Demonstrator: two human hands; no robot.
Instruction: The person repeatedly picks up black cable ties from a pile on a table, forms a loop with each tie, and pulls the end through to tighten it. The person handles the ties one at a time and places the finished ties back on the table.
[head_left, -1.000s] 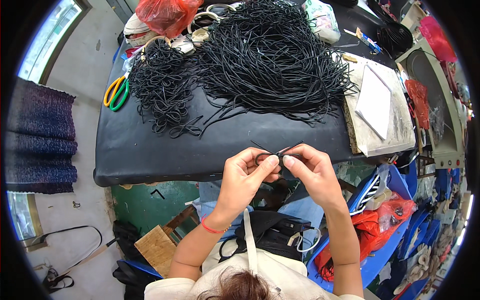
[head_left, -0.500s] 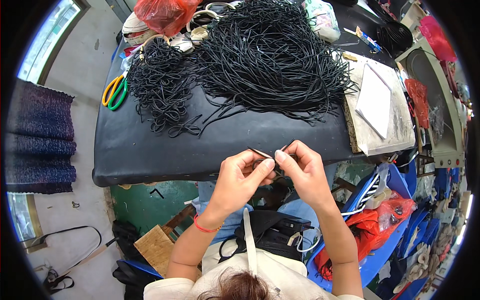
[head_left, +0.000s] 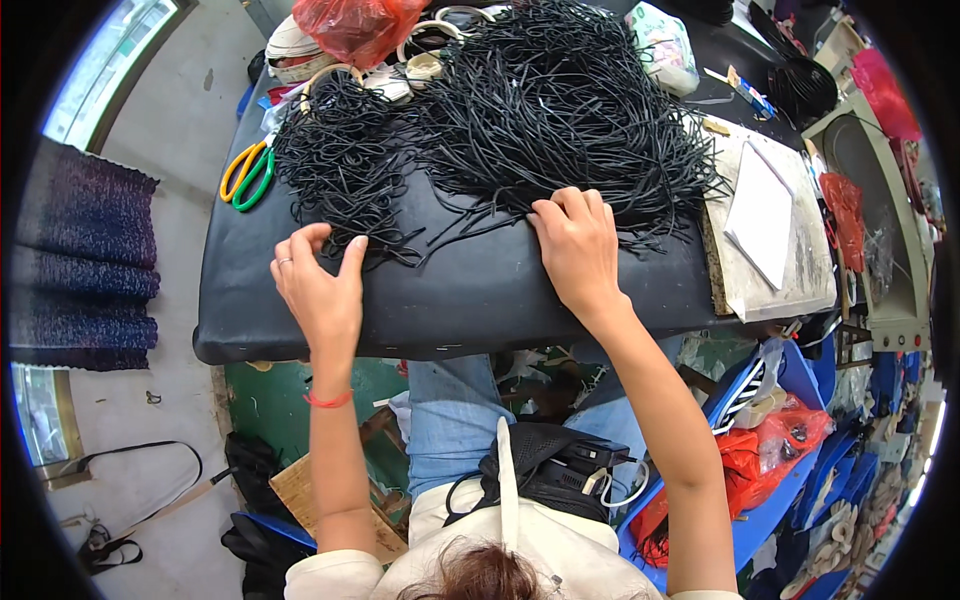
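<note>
A large heap of thin black cords (head_left: 560, 110) covers the back middle of the black-topped table (head_left: 450, 300). Left of it lies a smaller pile of looped, tangled black cords (head_left: 340, 160). My left hand (head_left: 320, 285) is at the front edge of that smaller pile, thumb and fingers spread apart, with nothing seen between them. At the near edge of the large heap, my right hand (head_left: 580, 245) has its fingers curled together at the tips, pinching a black cord; the back of the hand partly hides the grip.
Scissors with yellow and green handles (head_left: 248, 175) lie left of the small pile. Behind are a red plastic bag (head_left: 360, 28) and rolls of white tape (head_left: 295, 55). To the right sits a pale board (head_left: 810, 270) bearing a white pad (head_left: 762, 215). A blue bin (head_left: 780, 500) stands below.
Both hands were together in front of the table edge, working a black cord. They have parted: the left moved to the small pile and spread its fingers, the right reached the large heap.
</note>
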